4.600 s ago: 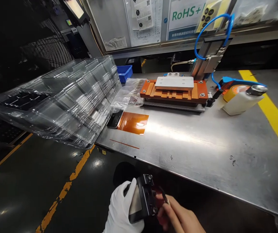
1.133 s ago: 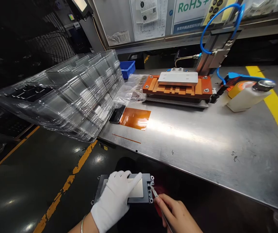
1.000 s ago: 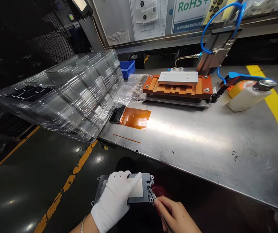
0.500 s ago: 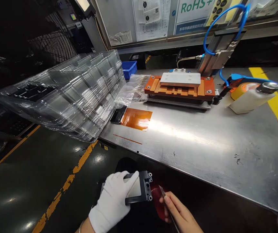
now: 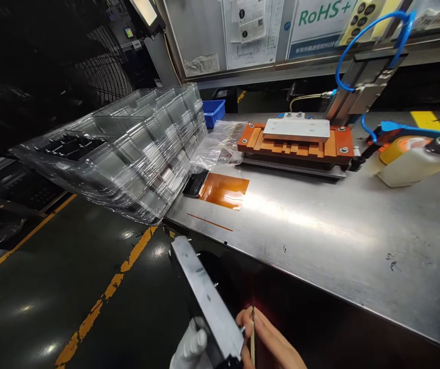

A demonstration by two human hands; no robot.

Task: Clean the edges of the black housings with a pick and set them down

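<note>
My left hand (image 5: 190, 348), in a white glove, grips a long, box-like black part (image 5: 207, 300) from below. The part stands tilted on edge, its narrow silvery side towards me and small pins jutting from its right edge. My bare right hand (image 5: 276, 342) is closed around a slim, knife-like metal tool (image 5: 253, 333), with the tip pointing up. Its fingers are right by the near end of the part; whether they touch it I cannot tell. The lower part of both hands is cut off by the frame's bottom edge.
A steel bench (image 5: 320, 241) carries an orange fixture (image 5: 297, 143), a bottle (image 5: 416, 164), an amber film sheet (image 5: 225, 190), a black phone-like slab (image 5: 196, 184) and a thin orange strip (image 5: 209, 222). Clear plastic trays (image 5: 127, 159) are stacked at left, near a blue bin (image 5: 214, 110).
My left hand has moved down and turned the black part from lying face up to on edge. My right hand has shifted slightly lower and left, bringing the tool close to the part's near end.
</note>
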